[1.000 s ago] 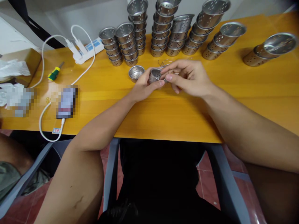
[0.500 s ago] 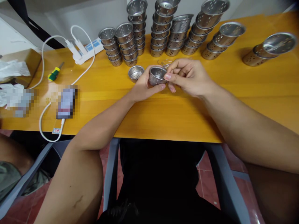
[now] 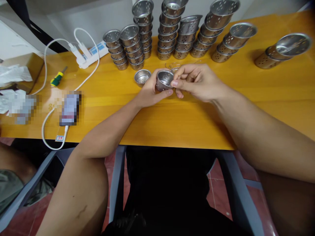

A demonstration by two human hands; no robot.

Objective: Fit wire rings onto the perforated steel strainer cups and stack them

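My left hand [image 3: 150, 93] grips a small perforated metal cup [image 3: 164, 79] just above the yellow table [image 3: 172, 114], its mouth tilted up towards me. My right hand [image 3: 197, 82] pinches at the cup's right rim with thumb and forefinger; whatever sits between them is too small to make out. Thin wire pieces [image 3: 173, 66] lie on the table just behind the hands. A second loose cup [image 3: 142, 77] rests on the table to the left of the held one.
Several stacks of the same metal cups [image 3: 169, 36] line the back of the table, some leaning right [image 3: 283, 49]. On the left lie a white power strip [image 3: 91, 52] with cables, a screwdriver [image 3: 57, 78], a phone [image 3: 70, 108] and a cardboard box [image 3: 27, 64]. Another person's arm [image 3: 10, 164] shows at lower left.
The cup has turned so its open mouth now faces me, and my right fingers have shifted to its right rim. Both hands stay in the same spot.
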